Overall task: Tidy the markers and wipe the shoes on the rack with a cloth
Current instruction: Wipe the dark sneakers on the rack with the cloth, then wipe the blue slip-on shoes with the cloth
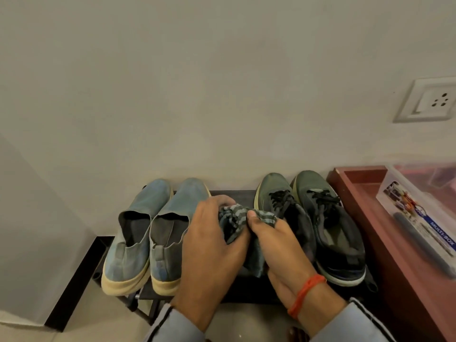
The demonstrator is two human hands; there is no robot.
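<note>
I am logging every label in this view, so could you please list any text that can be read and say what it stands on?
"MULTI-BOX": white letters on a blue band of the label on the clear plastic box, which sits in the red-brown tray.
The smaller print and the logo on that label are too blurred to read.
No readable text shows on the shoes, the cloth or the wall socket.

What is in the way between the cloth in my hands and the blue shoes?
Nothing visible. Both the left hand and right hand grip the cloth just above the rack, right beside the blue shoes with open space between.
</note>
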